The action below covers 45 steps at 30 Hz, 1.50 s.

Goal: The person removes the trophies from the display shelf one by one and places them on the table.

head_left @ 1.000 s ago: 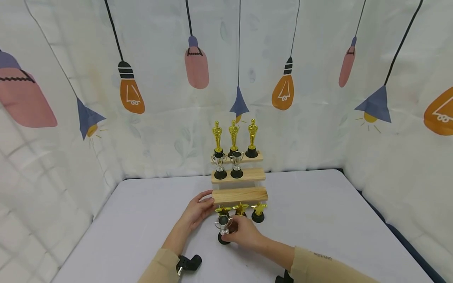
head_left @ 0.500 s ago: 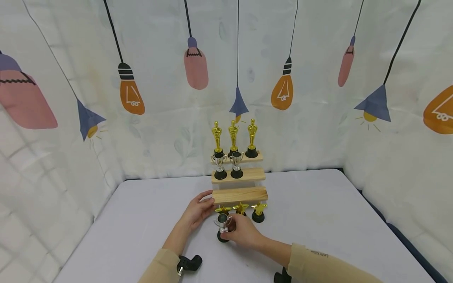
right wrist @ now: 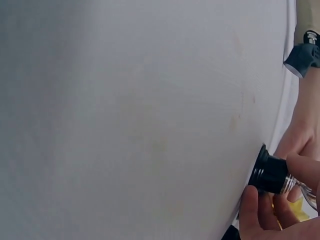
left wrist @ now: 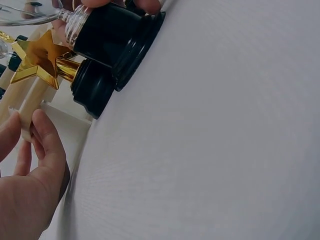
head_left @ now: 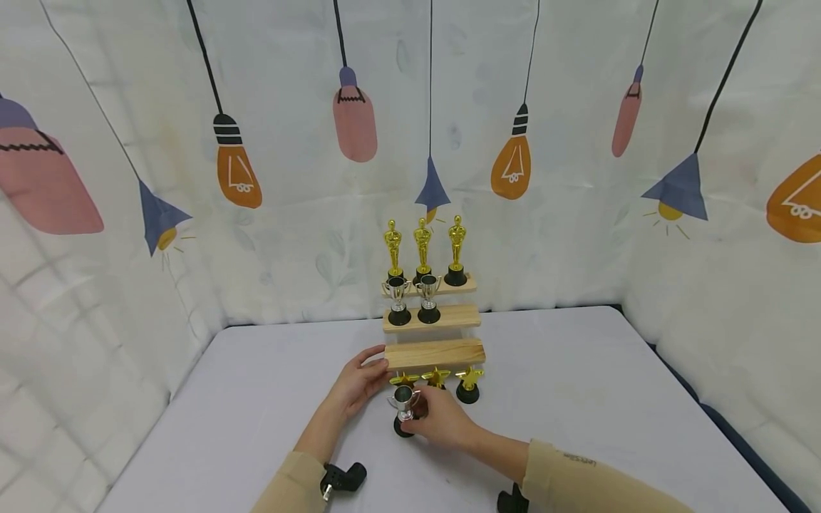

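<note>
My right hand (head_left: 442, 420) grips a small silver trophy cup (head_left: 403, 400) low on its stem and black base, in front of the star trophies. In the right wrist view the cup's black base (right wrist: 271, 173) sits upright at the tabletop, thumb and fingers around it. My left hand (head_left: 355, 385) pinches the left end of the lowest board of a wooden tiered shelf (head_left: 436, 354). Thumb and fingertips on that board (left wrist: 34, 97) show in the left wrist view. A gold star trophy (left wrist: 42, 56) stands close behind the held cup's base.
Several gold trophies line up before the shelf, including a right-hand star trophy (head_left: 469, 385). Two silver cups (head_left: 429, 299) occupy the middle tier. Gold statuettes (head_left: 457, 249) stand on the top tier. The white table (head_left: 577, 399) meets a patterned cloth backdrop (head_left: 288, 249).
The right hand and the silver trophy cup have shifted slightly away from me, toward the star trophies. My left hand stays at the shelf's end.
</note>
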{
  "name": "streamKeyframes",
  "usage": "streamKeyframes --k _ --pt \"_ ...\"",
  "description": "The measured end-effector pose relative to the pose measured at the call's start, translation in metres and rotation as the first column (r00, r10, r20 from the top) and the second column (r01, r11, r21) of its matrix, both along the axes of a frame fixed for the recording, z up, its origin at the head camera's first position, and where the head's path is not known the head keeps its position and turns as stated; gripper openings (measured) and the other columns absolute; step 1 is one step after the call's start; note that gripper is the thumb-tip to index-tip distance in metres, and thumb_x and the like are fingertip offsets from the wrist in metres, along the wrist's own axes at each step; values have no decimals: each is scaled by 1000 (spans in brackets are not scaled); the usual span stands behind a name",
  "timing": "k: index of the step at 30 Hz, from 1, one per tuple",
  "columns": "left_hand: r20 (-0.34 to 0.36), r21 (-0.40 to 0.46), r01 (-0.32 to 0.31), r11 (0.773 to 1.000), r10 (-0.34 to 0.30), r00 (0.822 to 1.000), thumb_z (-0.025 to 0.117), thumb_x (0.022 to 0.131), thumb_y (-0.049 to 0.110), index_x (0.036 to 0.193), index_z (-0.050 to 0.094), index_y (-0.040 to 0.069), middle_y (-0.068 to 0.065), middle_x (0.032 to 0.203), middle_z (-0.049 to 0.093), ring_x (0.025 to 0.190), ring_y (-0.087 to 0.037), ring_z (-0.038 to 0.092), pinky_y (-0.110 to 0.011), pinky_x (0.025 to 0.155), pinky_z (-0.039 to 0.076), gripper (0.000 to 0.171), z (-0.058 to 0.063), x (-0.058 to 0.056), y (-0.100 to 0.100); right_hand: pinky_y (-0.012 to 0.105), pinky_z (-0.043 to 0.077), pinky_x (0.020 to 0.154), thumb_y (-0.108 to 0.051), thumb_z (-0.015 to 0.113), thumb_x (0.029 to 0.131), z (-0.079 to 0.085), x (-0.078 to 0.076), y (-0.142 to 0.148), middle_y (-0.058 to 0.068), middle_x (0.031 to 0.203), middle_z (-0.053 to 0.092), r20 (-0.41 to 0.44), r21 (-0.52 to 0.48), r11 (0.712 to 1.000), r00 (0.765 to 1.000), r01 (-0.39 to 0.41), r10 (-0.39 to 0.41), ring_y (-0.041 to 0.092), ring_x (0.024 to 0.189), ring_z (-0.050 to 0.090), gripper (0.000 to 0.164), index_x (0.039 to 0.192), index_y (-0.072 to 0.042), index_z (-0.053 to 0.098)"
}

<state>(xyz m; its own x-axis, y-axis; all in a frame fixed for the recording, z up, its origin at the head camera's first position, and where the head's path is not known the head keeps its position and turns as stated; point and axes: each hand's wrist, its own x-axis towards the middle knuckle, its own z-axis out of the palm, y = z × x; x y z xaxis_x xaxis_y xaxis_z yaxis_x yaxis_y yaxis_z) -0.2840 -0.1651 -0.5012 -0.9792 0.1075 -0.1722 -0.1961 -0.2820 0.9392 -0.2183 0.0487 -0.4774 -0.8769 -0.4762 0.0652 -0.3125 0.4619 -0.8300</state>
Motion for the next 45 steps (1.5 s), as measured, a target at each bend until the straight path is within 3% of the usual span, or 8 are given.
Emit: streamKeyframes --k 8,17,26,31,35,45 --pt "3 2 7 1000 -7 1000 61 103 2 150 43 0 -18 123 62 99 -17 66 -28 87 57 51 1 0 0 29 55 78 -11 87 81 8 -1 10 -1 96 67 -101 40 999 995 0 4 19 90 64 34 108 -8 66" --pt "-4 19 -2 1000 2 1000 60 102 -1 149 42 -4 -18 121 62 97 -17 67 -28 86 58 51 0 0 1 44 57 85 -2 82 84 25 2 21 11 103 68 -125 7 999 991 -43 44 28 94 66 34 115 -1 66" --pt "-8 18 -1 1000 1 1000 61 103 1 150 39 -4 -19 123 61 98 -18 66 -28 86 57 53 -1 1 1 33 57 79 -5 75 91 45 2 27 2 101 67 -186 -7 999 981 -48 46 25 94 65 20 110 -1 67" --pt "-12 22 6 1000 -6 1000 61 103 1 151 37 -5 -18 122 60 98 -17 66 -28 86 57 54 -1 1 1 26 55 78 -7 73 94 53 -1 30 3 104 66 -154 -15 998 986 -68 65 18 94 63 17 110 -4 66" --pt "-3 25 4 1000 -4 1000 61 102 0 151 38 -4 -18 122 60 98 -17 66 -27 87 57 54 0 1 1 27 55 79 -10 71 97 61 -4 33 6 105 67 -128 -35 997 990 -72 67 17 94 62 15 110 -4 66" --pt "11 23 -13 1000 13 1000 60 102 -1 151 41 -1 -20 125 59 100 -18 66 -28 87 57 52 1 0 1 30 55 83 -14 70 99 73 -16 38 -2 101 66 -105 -58 998 994 -14 8 17 96 62 13 109 -5 68"
